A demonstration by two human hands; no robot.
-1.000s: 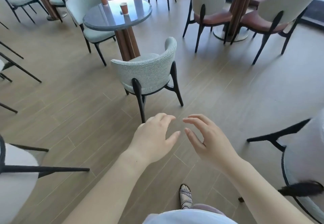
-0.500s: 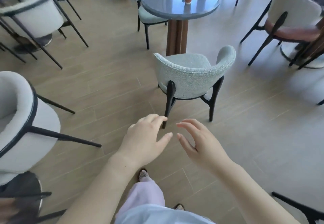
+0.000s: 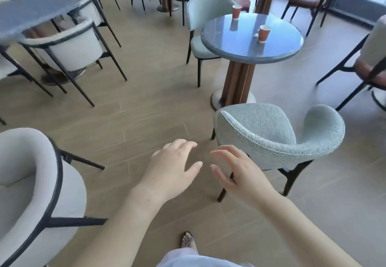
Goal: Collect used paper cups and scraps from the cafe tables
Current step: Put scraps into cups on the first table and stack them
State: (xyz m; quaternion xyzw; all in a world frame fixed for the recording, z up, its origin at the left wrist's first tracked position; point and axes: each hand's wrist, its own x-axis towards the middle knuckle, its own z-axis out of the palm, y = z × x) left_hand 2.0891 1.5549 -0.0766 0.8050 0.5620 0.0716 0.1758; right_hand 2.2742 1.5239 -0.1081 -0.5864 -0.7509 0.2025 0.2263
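Wore a whitish-blue top (image 3: pixel 200 262) at the lower edge and a light lilac lower garment (image 3: pixel 181 253). Had on an open-toed sandal (image 3: pixel 187 242) with dark-and-white patterned straps. Showed bare forearms (image 3: pixel 125 220), left hand (image 3: pixel 171 168) and right hand (image 3: pixel 242 177), fingers (image 3: pixel 225 151) with short, plain nails.

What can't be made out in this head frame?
Head view only.
- Far cup and near cup on the round table: insides too small to see.
- White speck beside near cup: too small to identify.
- Grey table at left: blurred, cut off by left edge.
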